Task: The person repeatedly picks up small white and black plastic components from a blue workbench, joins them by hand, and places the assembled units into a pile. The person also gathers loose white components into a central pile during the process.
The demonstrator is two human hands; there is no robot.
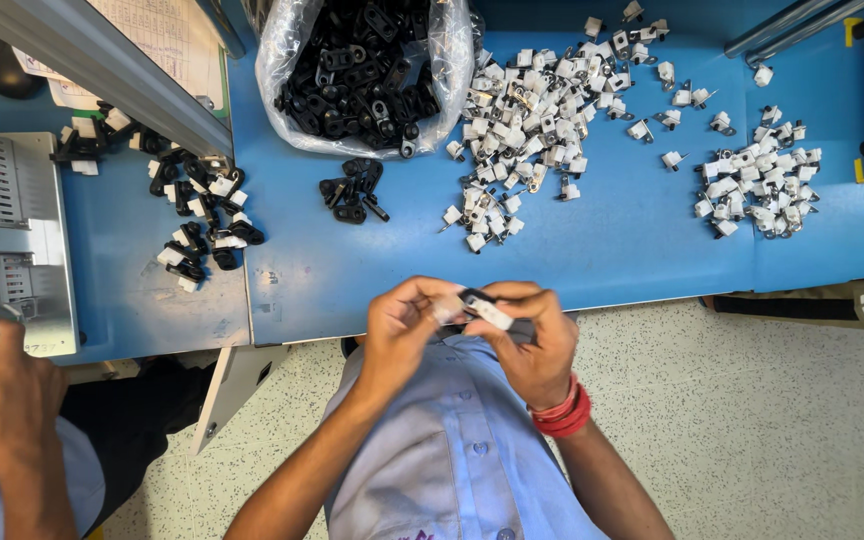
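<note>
At lower centre of the frame, left hand (404, 322) and right hand (532, 338) pinch a small white-and-black clip (482, 308) between them, below the white pile (532, 110) and black parts bag (362, 70) on the blue table (352, 260).

left hand (402, 325): fingers curled, pinch grip | right hand (532, 340): pinch grip, fingertips meeting left's | forearms bent inward

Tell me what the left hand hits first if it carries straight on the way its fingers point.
The left hand points at the right hand; it meets the small white-and-black part held between them first.
</note>
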